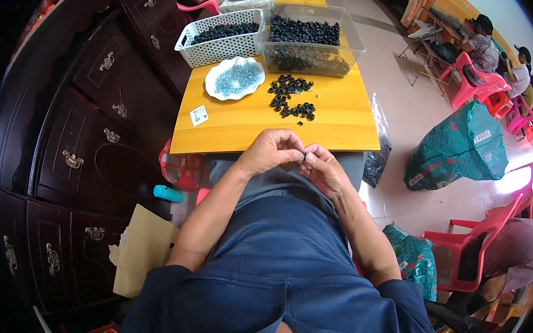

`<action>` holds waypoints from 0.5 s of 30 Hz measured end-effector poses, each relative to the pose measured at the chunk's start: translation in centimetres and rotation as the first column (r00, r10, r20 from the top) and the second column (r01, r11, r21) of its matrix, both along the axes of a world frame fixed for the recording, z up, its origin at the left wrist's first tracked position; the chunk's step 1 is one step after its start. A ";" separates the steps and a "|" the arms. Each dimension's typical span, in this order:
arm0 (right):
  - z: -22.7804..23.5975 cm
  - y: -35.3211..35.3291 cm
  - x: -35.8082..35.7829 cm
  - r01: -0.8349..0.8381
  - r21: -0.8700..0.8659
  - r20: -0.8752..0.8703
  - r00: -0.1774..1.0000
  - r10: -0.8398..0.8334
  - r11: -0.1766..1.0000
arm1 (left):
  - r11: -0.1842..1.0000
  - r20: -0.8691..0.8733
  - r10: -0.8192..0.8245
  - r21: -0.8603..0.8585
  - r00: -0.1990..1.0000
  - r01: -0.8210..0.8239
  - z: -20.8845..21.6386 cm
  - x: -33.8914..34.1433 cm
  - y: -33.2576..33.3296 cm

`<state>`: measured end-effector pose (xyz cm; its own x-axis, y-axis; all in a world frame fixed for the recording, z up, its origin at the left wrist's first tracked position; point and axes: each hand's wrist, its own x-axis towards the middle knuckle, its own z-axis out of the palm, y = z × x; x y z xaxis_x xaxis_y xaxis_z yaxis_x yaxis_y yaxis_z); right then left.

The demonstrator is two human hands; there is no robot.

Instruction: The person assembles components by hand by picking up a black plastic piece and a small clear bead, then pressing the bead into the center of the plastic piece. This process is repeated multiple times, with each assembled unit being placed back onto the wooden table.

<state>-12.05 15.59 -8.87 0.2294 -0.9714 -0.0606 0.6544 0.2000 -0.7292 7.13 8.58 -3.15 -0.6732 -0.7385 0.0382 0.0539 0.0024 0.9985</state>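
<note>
In front of my body, just off the near table edge, my left hand point(271, 151) and my right hand point(326, 172) meet at the fingertips. Between them they pinch a small dark part point(304, 156), mostly hidden by the fingers; its exact kind is too small to make out. On the yellow wooden table point(222, 134) ahead lies a loose scatter of small black ring-shaped parts point(282, 87). Left of it sits a white wavy-rimmed plate point(212, 82) holding many tiny clear bluish pieces point(236, 78).
A white perforated basket point(220, 51) and a clear plastic bin point(349, 39), both with black parts, stand at the table's far end. A small white card point(199, 115) lies left. Dark cabinets point(86, 116) flank the left; a green woven sack point(457, 145) stands right, near seated people.
</note>
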 end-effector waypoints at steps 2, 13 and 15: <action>0.2 0.1 -0.1 -0.053 -0.019 -0.033 0.998 0.052 0.998 | 0.997 -0.041 -0.067 0.044 0.997 0.069 0.6 -0.1 0.1; 1.6 0.5 0.7 0.016 0.083 0.034 0.999 -0.019 0.996 | 0.893 0.095 0.163 -0.438 0.982 -0.106 0.7 -1.3 1.1; 1.4 0.4 0.5 0.014 0.088 0.045 0.999 -0.018 0.996 | 0.967 0.012 0.073 -0.245 0.997 -0.068 0.8 -1.5 1.1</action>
<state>-11.52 16.01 -7.42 0.2184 -0.9663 -0.1359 0.6900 0.2514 -0.6788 5.65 9.63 -2.34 -0.6222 -0.7541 0.2101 0.0240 0.2498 0.9680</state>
